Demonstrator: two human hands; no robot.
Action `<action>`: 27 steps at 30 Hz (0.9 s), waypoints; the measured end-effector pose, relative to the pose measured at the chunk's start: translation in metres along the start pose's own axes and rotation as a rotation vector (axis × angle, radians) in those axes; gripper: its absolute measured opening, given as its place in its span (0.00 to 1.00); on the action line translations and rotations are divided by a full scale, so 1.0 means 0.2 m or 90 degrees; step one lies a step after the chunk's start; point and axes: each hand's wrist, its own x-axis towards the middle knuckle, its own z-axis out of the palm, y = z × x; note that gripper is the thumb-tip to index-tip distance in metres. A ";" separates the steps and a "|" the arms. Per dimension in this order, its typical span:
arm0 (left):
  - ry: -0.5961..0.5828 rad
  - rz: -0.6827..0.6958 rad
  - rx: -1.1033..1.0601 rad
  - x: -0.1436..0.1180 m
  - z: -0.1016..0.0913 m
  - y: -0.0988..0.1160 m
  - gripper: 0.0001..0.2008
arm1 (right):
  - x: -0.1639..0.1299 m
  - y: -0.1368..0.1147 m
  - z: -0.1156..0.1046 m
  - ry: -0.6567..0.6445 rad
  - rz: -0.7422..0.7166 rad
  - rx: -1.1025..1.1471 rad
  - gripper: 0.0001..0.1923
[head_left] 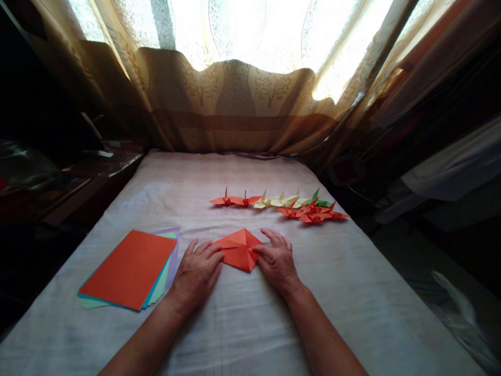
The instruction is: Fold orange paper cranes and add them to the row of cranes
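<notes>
- A folded orange paper square (238,249), creased into a diamond with raised ridges, lies flat on the pale cloth-covered table (250,324) just below the centre of the frame, between the person's two hands.
- The left hand (198,271) rests palm down with its fingers spread and its fingertips (216,250) pressing the diamond's left corner, as if to keep the paper from sliding on the cloth.
- The right hand (277,260) also lies flat, its fingers loosely together, pressing the diamond's right edge; with both sides pinned, the fold stays flat and square.
- Neither hand pinches or lifts anything; both simply bear down on the paper.
- A fanned stack of flat coloured paper sheets (131,269), orange on top with green, blue and lilac edges showing, sits in the lower left, just beside the left hand and within easy reach.
- A row of finished origami cranes (279,204) in orange, cream and green stands above the hands, right of centre, set apart from the working spot so nothing gets crushed.
- Patterned brown curtains (235,104) hang across the top of the frame, backlit by a bright window.
</notes>
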 end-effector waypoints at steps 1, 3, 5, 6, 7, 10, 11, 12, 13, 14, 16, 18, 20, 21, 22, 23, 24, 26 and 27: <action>-0.003 0.004 -0.011 0.01 0.01 0.03 0.12 | 0.00 -0.01 -0.01 -0.005 -0.018 -0.005 0.08; -0.004 0.017 -0.024 0.01 0.04 0.07 0.14 | 0.00 -0.04 -0.02 -0.018 -0.057 -0.003 0.07; -0.006 0.024 -0.033 0.00 0.07 0.08 0.14 | 0.00 -0.07 -0.02 -0.028 -0.091 0.011 0.06; -0.006 0.024 -0.037 -0.01 0.08 0.08 0.14 | 0.00 -0.09 -0.02 -0.031 -0.105 0.025 0.05; -0.007 0.024 -0.042 -0.01 0.08 0.07 0.14 | 0.00 -0.10 -0.02 -0.035 -0.121 0.041 0.05; -0.013 0.027 -0.057 -0.04 0.08 0.05 0.16 | -0.01 -0.14 -0.02 -0.067 -0.150 0.096 0.04; -0.014 0.028 -0.060 -0.05 0.08 0.04 0.17 | -0.01 -0.15 -0.02 -0.084 -0.150 0.112 0.04; -0.016 0.029 -0.063 -0.06 0.07 0.04 0.19 | -0.01 -0.15 -0.02 -0.101 -0.147 0.124 0.04; -0.018 0.030 -0.065 -0.07 0.06 0.04 0.19 | -0.01 -0.15 -0.03 -0.116 -0.141 0.135 0.04; -0.019 0.031 -0.066 -0.08 0.06 0.04 0.18 | -0.01 -0.16 -0.03 -0.128 -0.135 0.145 0.04; -0.015 0.037 -0.068 -0.09 0.05 0.03 0.15 | -0.02 -0.16 -0.05 -0.142 -0.121 0.158 0.05; -0.004 0.047 -0.070 -0.09 0.04 0.03 0.12 | -0.02 -0.15 -0.05 -0.149 -0.113 0.154 0.09; 0.010 0.059 -0.071 -0.10 0.04 0.02 0.12 | -0.02 -0.12 -0.05 -0.148 -0.113 0.125 0.15; 0.016 0.066 -0.072 -0.10 0.05 0.01 0.12 | -0.01 -0.11 -0.05 -0.147 -0.112 0.105 0.17; 0.022 0.072 -0.073 -0.10 0.05 0.00 0.12 | -0.01 -0.09 -0.05 -0.145 -0.108 0.084 0.19; 0.027 0.075 -0.073 -0.10 0.06 -0.01 0.12 | -0.01 -0.07 -0.04 -0.146 -0.103 0.066 0.20; 0.034 0.076 -0.073 -0.10 0.06 -0.01 0.12 | -0.01 -0.05 -0.04 -0.150 -0.098 0.053 0.19; 0.044 0.073 -0.074 -0.10 0.07 -0.02 0.12 | -0.02 -0.03 -0.03 -0.163 -0.095 0.042 0.17; 0.045 0.070 -0.077 -0.10 0.07 -0.02 0.12 | -0.02 -0.03 -0.03 -0.169 -0.098 0.042 0.16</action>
